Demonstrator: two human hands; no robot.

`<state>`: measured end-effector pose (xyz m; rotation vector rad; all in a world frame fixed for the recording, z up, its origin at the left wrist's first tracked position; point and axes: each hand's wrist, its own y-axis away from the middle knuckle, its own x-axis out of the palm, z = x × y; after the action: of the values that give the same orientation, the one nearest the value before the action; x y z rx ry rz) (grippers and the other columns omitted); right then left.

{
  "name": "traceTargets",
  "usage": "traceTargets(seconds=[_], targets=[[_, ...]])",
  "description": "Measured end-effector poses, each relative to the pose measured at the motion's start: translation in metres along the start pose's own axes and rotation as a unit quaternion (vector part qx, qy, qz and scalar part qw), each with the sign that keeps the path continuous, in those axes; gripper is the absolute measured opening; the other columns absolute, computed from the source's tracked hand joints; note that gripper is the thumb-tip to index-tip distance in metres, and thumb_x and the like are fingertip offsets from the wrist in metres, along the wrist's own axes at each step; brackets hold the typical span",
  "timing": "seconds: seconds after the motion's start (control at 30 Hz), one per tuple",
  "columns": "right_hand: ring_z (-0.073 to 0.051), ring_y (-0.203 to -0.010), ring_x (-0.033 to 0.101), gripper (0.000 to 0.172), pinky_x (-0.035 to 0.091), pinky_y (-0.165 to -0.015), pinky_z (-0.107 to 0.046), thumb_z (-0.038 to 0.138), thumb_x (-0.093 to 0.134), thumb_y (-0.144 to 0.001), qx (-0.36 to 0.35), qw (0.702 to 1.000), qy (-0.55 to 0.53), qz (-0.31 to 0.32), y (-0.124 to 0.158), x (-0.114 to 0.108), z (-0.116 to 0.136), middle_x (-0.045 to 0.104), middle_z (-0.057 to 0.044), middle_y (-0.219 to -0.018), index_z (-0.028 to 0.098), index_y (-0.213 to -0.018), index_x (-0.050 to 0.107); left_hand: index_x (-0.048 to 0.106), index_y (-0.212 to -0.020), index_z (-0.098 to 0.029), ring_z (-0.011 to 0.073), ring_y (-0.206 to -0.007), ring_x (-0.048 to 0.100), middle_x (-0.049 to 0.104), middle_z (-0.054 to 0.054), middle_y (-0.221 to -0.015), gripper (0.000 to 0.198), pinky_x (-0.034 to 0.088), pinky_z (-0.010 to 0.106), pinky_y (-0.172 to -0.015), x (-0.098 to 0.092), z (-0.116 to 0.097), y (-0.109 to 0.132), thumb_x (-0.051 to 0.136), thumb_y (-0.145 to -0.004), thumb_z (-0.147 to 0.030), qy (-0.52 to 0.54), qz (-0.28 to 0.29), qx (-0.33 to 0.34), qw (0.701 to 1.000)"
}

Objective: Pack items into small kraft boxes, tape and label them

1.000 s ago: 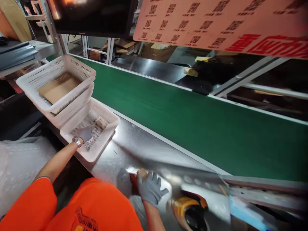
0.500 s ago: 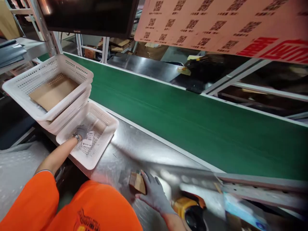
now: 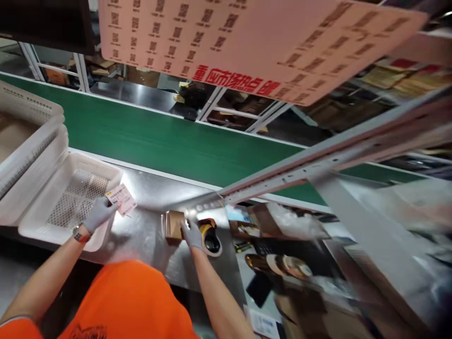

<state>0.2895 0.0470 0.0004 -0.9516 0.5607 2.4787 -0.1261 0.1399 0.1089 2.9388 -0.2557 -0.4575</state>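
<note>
In the head view my left hand [image 3: 99,214], in a grey glove, pinches a white printed label slip [image 3: 122,200] with a yellow corner. It is above the right rim of a low white perforated basket [image 3: 106,172]. My right hand [image 3: 192,234], also gloved, is closed against the right side of a small brown cardboard box [image 3: 175,225] on the metal bench [image 3: 144,235]. Part of its grip is hidden. Just right of that hand lies a yellow and black object [image 3: 211,238] with a round dark part, blurred.
Stacked white baskets [image 3: 38,155] stand at left, the top one holding brown cardboard. A green conveyor belt [image 3: 151,136] runs behind the bench. A pink board [image 3: 254,42] with printed codes hangs above. At right are a slanting metal rail [image 3: 282,176] and a bottle [image 3: 277,264].
The view has swung right. My left hand has lifted the label slip from inside the basket to its right rim. My right hand stays at the cardboard box, its fingers less spread.
</note>
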Motion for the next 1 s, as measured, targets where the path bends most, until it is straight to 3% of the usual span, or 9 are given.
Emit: traceTargets(seconds=[0.1,0.23,0.3,0.43,0.5,0.63,0.73,0.83,1.0], targets=[[-0.036,-0.111,0.079,0.09,0.065,-0.1,-0.051,0.094,0.047,-0.088,0.005,0.994,-0.113,0.002,0.035,0.004,0.003,0.084,-0.019,-0.118,0.017,-0.121,0.081,0.086,-0.089,-0.018,0.0297,-0.094,0.08,0.088,0.01,-0.094,0.029,0.064,0.039,-0.087,0.069,-0.006,0.018,0.084,-0.082,-0.046,0.06,0.13,-0.012,0.99],[-0.03,-0.092,0.079,0.073,0.066,-0.086,-0.043,0.091,0.072,-0.082,-0.014,0.953,-0.273,0.13,0.095,0.004,0.017,0.086,-0.011,-0.097,0.021,-0.097,0.084,0.086,-0.091,-0.015,0.0227,-0.08,0.073,0.086,0.01,-0.094,0.039,0.058,0.033,-0.074,0.147,-0.011,0.036,0.089,-0.078,-0.052,0.121,0.276,-0.046,0.952],[-0.03,-0.089,0.078,0.063,0.065,-0.086,-0.044,0.084,0.084,-0.077,0.003,0.929,-0.342,0.139,0.119,-0.002,0.024,0.086,-0.009,-0.091,0.022,-0.089,0.084,0.086,-0.093,-0.014,0.0211,-0.079,0.072,0.085,0.011,-0.095,0.047,0.056,0.031,-0.072,0.173,-0.011,0.044,0.089,-0.079,-0.058,0.138,0.309,-0.06,0.939],[-0.035,-0.092,0.081,0.062,0.067,-0.087,-0.048,0.084,0.084,-0.077,0.07,0.892,-0.44,0.069,0.15,-0.019,0.023,0.085,-0.009,-0.085,0.023,-0.089,0.084,0.086,-0.095,-0.015,0.0197,-0.078,0.071,0.084,0.01,-0.093,0.055,0.052,0.028,-0.065,0.213,-0.003,0.069,0.09,-0.076,-0.066,0.117,0.373,-0.079,0.917],[-0.035,-0.093,0.082,0.064,0.068,-0.088,-0.05,0.086,0.083,-0.078,0.079,0.886,-0.451,0.066,0.163,-0.028,0.011,0.085,-0.01,-0.086,0.023,-0.089,0.083,0.086,-0.094,-0.016,0.0201,-0.076,0.071,0.083,0.01,-0.09,0.055,0.052,0.028,-0.063,0.231,0.003,0.085,0.092,-0.073,-0.066,0.103,0.382,-0.091,0.914],[-0.036,-0.093,0.083,0.071,0.07,-0.088,-0.052,0.094,0.078,-0.075,0.09,0.88,-0.463,0.052,0.191,-0.047,-0.028,0.089,-0.012,-0.1,0.026,-0.092,0.082,0.086,-0.101,-0.016,0.0232,-0.081,0.075,0.086,0.013,-0.102,0.053,0.058,0.032,-0.067,0.262,0.008,0.115,0.091,-0.075,-0.063,0.136,0.346,-0.114,0.921],[-0.036,-0.103,0.085,0.066,0.07,-0.098,-0.054,0.091,0.081,-0.077,0.103,0.868,-0.483,0.048,0.214,-0.064,-0.056,0.091,-0.013,-0.111,0.028,-0.098,0.084,0.087,-0.103,-0.015,0.0246,-0.081,0.076,0.087,0.014,-0.101,0.051,0.06,0.033,-0.067,0.282,0.003,0.137,0.094,-0.075,-0.057,0.139,0.334,-0.13,0.923],[-0.036,-0.108,0.085,0.062,0.068,-0.106,-0.056,0.087,0.085,-0.078,0.115,0.848,-0.516,0.046,0.235,-0.082,-0.079,0.09,-0.012,-0.113,0.029,-0.101,0.085,0.088,-0.107,-0.013,0.0257,-0.083,0.078,0.087,0.016,-0.105,0.053,0.061,0.033,-0.066,0.3,-0.003,0.16,0.094,-0.076,-0.055,0.134,0.327,-0.139,0.925],[-0.035,-0.106,0.085,0.062,0.07,-0.104,-0.055,0.086,0.088,-0.078,0.092,0.85,-0.517,0.048,0.264,-0.107,-0.111,0.089,-0.012,-0.111,0.028,-0.1,0.083,0.086,-0.111,-0.015,0.0271,-0.088,0.081,0.088,0.015,-0.11,0.055,0.064,0.033,-0.065,0.326,-0.006,0.2,0.091,-0.077,-0.057,0.12,0.327,-0.124,0.929]])
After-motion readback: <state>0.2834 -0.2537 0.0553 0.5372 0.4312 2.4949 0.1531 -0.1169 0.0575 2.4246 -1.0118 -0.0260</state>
